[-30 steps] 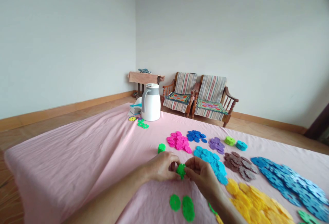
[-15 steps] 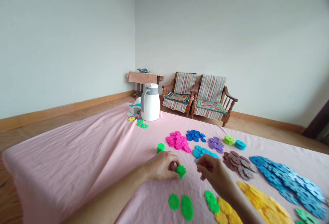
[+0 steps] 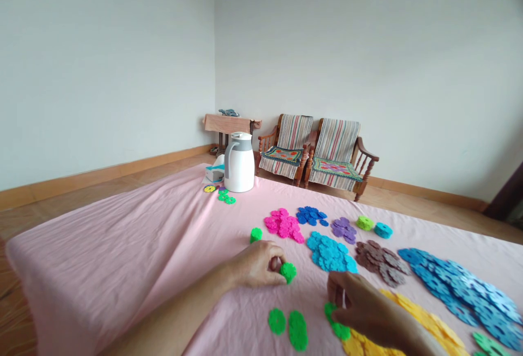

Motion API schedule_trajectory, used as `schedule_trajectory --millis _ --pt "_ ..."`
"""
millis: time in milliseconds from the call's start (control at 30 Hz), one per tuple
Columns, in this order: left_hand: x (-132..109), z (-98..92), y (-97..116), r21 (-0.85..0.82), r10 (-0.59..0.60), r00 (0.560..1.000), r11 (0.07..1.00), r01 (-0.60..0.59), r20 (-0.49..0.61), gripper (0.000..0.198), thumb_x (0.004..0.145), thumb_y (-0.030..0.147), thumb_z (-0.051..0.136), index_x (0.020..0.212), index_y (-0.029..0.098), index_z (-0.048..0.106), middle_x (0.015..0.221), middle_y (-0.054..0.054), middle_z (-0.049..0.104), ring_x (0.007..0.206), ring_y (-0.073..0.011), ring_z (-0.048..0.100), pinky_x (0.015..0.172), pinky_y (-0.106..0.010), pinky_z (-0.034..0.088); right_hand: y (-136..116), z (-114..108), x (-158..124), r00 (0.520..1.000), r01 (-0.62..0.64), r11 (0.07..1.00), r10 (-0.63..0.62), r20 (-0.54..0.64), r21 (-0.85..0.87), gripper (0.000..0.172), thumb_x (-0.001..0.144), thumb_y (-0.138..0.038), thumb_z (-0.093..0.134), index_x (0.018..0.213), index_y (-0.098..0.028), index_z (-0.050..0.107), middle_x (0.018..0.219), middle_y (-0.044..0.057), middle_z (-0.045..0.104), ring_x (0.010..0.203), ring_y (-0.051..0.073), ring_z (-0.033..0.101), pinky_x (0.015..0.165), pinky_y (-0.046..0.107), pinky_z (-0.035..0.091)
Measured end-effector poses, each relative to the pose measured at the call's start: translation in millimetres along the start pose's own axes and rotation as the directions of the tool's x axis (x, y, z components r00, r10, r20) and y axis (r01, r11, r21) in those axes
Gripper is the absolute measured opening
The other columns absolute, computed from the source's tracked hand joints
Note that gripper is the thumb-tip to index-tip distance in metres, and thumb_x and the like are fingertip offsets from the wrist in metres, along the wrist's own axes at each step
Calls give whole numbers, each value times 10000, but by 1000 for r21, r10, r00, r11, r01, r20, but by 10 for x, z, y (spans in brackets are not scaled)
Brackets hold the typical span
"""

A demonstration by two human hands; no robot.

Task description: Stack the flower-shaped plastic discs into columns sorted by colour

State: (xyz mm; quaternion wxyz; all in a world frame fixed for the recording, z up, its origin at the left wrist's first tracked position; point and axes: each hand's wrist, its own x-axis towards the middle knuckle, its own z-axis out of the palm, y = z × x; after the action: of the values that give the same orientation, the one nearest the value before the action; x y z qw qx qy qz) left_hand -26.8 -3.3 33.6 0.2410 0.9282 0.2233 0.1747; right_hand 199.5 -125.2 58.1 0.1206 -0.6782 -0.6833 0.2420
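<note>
My left hand [image 3: 261, 265] is closed in a pinch on a small stack of green flower-shaped plastic discs [image 3: 288, 272], held upright just above or on the cloth. My right hand [image 3: 351, 301] is over some overlapping green discs [image 3: 340, 330], its thumb and forefinger apart with a gap between them; whether the fingertips touch the discs I cannot tell. Closer to me lie a single green disc [image 3: 277, 321] and an overlapping green group [image 3: 298, 330]. Another green stack [image 3: 255, 235] stands beyond my left wrist.
Piles of pink [image 3: 283, 225], light blue [image 3: 330, 252], brown [image 3: 379, 262], blue [image 3: 461, 293] and yellow discs [image 3: 433, 323] spread over the pink tablecloth [image 3: 122, 247]. A white jug [image 3: 240, 165] stands near the far edge beside a tissue box [image 3: 215, 173]. Two wooden chairs [image 3: 335, 152] stand behind.
My right hand has moved toward me and slightly right, from near the light blue pile to the green discs. My left hand stays in place with its stack.
</note>
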Motion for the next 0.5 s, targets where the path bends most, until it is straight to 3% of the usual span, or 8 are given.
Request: schedule_trajectory --millis 500 --pt "0 -2 17 9 -4 1000 1000 4 0 127 674 216 709 742 162 617 697 13 589 633 -121 515 552 -194 359 -37 21 0 998 33 997 -36 44 75 183 596 -123 508 745 -187 593 746 2 576 701 136 517 591 227 365"
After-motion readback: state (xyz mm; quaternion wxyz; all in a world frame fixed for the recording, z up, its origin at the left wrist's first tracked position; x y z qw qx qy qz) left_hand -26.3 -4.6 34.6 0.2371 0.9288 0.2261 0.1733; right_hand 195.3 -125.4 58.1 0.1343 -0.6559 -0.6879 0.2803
